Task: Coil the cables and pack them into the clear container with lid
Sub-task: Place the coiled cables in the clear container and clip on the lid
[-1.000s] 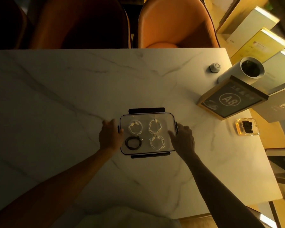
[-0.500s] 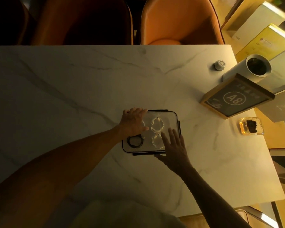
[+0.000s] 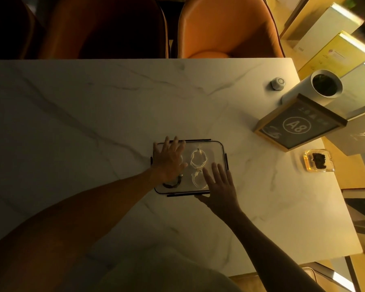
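The clear container [image 3: 217, 147] sits on the marble table with its lid on and dark clips along its sides. Through the lid I see two coiled white cables, one at the far right [image 3: 198, 159] and one at the near right [image 3: 197, 181], and a coiled black cable [image 3: 173, 184] at the near left. My left hand [image 3: 169, 160] lies flat on the lid's far left part, fingers spread, hiding whatever is under it. My right hand [image 3: 219, 187] rests flat on the lid's near right corner, fingers apart.
At the table's right side stand a framed A8 sign [image 3: 297, 125], a white cylinder pot [image 3: 316, 89], a small grey knob [image 3: 278, 82] and a glass ashtray [image 3: 318, 161]. Orange chairs [image 3: 226, 28] stand behind the far edge. Books [image 3: 333, 47] lie off to the right.
Both hands moved from the container's side edges onto the lid. The clips along the far and near sides now lie closer against the lid.
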